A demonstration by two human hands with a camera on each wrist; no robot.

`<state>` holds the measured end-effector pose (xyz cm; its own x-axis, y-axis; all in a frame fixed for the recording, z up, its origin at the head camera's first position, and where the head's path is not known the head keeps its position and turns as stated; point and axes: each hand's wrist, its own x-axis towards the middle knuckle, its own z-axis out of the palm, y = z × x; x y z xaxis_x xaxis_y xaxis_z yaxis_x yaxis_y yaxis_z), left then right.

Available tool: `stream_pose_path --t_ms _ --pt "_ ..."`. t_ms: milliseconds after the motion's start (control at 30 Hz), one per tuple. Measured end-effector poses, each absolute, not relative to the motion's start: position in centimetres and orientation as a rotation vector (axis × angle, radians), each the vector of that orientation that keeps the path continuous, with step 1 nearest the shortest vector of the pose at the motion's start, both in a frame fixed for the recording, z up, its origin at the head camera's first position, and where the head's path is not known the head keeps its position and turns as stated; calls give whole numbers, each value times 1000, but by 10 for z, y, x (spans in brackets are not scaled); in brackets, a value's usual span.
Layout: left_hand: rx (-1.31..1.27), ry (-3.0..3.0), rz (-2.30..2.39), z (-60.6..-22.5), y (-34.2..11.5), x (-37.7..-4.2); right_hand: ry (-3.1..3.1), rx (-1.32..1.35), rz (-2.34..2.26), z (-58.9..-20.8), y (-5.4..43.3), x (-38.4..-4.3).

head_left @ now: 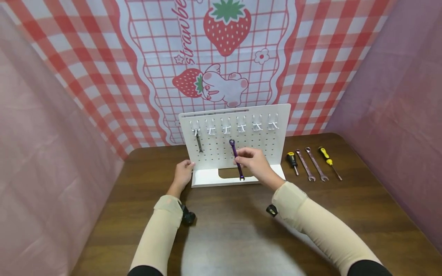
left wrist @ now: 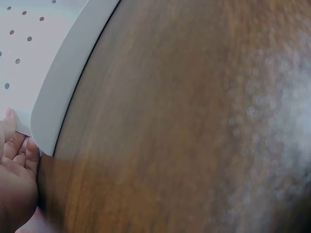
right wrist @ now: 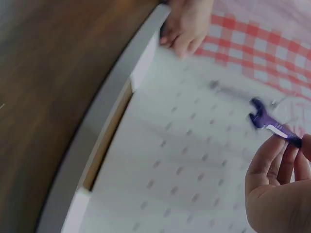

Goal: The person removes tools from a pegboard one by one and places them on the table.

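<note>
My right hand (head_left: 253, 163) pinches a purple combination wrench (head_left: 239, 169) by its middle, in front of the white pegboard (head_left: 210, 153). The wrench's ring end points up and its open end points down. In the right wrist view the open jaw of the purple wrench (right wrist: 263, 118) sticks out past the fingertips. At the board's lower left edge my left hand (head_left: 183, 174) grips the side, thumb on the front. The left wrist view shows fingers of the left hand (left wrist: 17, 170) curled at that corner. A small dark wrench (head_left: 199, 143) hangs from the leftmost hook.
White hooks (head_left: 241, 126) run in a row along the pegboard's upper part. Right of the board, on the wooden table (head_left: 224, 230), lie a short screwdriver (head_left: 292, 161), two silver wrenches (head_left: 305, 166) (head_left: 317, 165) and a long yellow screwdriver (head_left: 325, 155). A strawberry-print cloth (head_left: 152, 50) hangs behind.
</note>
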<state>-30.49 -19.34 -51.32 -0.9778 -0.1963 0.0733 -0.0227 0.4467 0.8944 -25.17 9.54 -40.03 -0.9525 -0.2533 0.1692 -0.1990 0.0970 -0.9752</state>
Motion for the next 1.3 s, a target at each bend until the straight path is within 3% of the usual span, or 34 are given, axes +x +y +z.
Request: stream_pose_path --t_ms 667,1000,1300 --pt "154 -2525 -1540 -511 -193 -304 2477 113 -2125 -444 308 -252" --pt "169 -2528 -1537 -513 -195 -305 3002 482 -1380 -459 402 -270" --pt "117 -2500 -1537 -514 -194 -304 3067 537 -1089 -466 422 -279"
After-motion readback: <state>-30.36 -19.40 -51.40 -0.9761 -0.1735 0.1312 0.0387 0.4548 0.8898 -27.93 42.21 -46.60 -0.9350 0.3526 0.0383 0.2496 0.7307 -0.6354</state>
